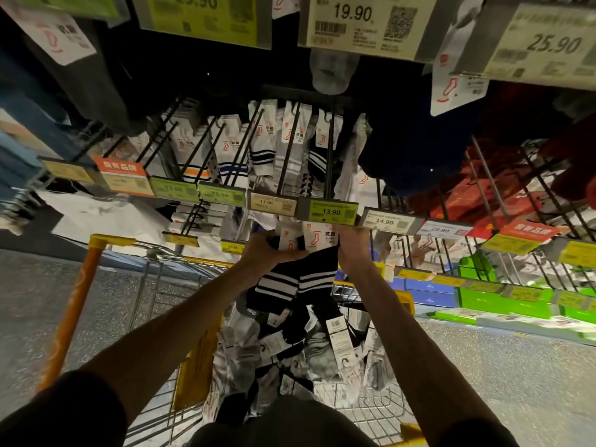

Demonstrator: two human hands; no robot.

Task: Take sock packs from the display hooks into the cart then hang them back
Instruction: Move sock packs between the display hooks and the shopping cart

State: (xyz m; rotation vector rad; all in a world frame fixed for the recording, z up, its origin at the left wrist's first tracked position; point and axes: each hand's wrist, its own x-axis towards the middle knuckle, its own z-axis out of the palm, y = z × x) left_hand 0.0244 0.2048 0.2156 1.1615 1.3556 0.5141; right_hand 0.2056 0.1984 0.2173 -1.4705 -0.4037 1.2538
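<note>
Fingers (270,236) of the left hand (274,251) are curled round the top of a black sock pack (303,279), and the thumb is pressed on its white card (317,240). The right hand (353,250) is held at the card's right edge. Its fingers look curled there too, but their tips are hidden under the tag (330,211), so how tightly the card is pinched cannot be told. Two black socks with white stripes are seen side by side; whether one pack or two is held cannot be told.

The pack is held up over the cart (109,241), just under the green 13.90 tag. Its long way runs from the card at the top down to the toes, which hang toward the pile of other packs (322,350) in the cart. The card is the end nearest the display.

The hook (329,156) is a thin black rod. It runs from the tag away to the back wall, and a few packs are hung far along it. Its tip sits just above the card, by the tag.

The hang-back step seems to be in hand, and much is left, since the cart is full. For the next move, the card would need to be lifted a little and slid away along the rod. The right hand is nearer the tip. The hole in the card cannot be seen, so it may be missed.
</note>
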